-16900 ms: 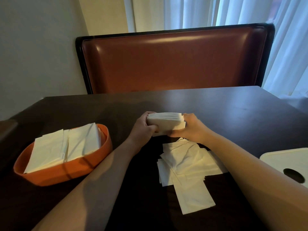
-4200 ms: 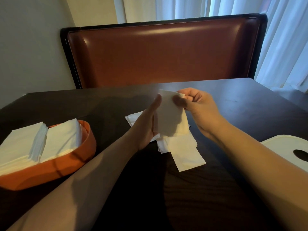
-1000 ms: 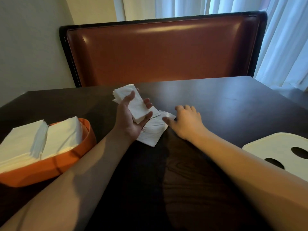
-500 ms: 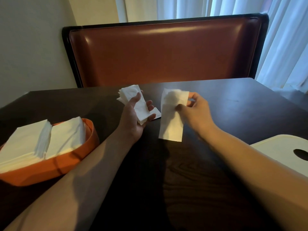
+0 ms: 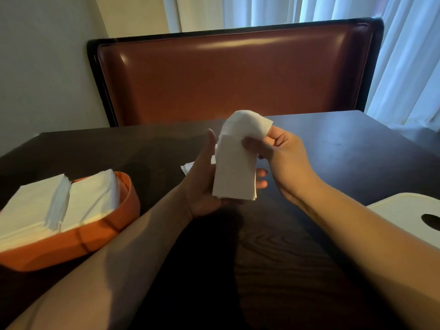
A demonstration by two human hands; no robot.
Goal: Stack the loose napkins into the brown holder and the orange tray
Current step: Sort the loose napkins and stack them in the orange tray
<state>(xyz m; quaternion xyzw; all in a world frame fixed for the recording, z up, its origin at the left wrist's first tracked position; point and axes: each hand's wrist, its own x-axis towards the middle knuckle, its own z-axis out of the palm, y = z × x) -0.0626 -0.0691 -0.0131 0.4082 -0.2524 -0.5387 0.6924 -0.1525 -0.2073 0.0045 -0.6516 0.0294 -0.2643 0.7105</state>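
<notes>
From the head camera, the left hand (image 5: 204,179) holds a small stack of napkins (image 5: 234,177) upright above the middle of the table (image 5: 345,148), thumb on one side and fingers curled round the other. The right hand (image 5: 281,158) pinches the top napkin (image 5: 245,126) near its upper edge between thumb and fingers and lays it on the stack; its top bends over. One more loose napkin (image 5: 187,166) peeks out on the table behind the left hand. The orange tray (image 5: 104,236) sits at the left edge and already has two piles of napkins (image 5: 59,201) in it. A white lid (image 5: 409,217) with a hole lies at the right edge. No brown holder shows. The napkins look light, thin and floppy, so they should be squeezed gently by the sides of the whole stack.
</notes>
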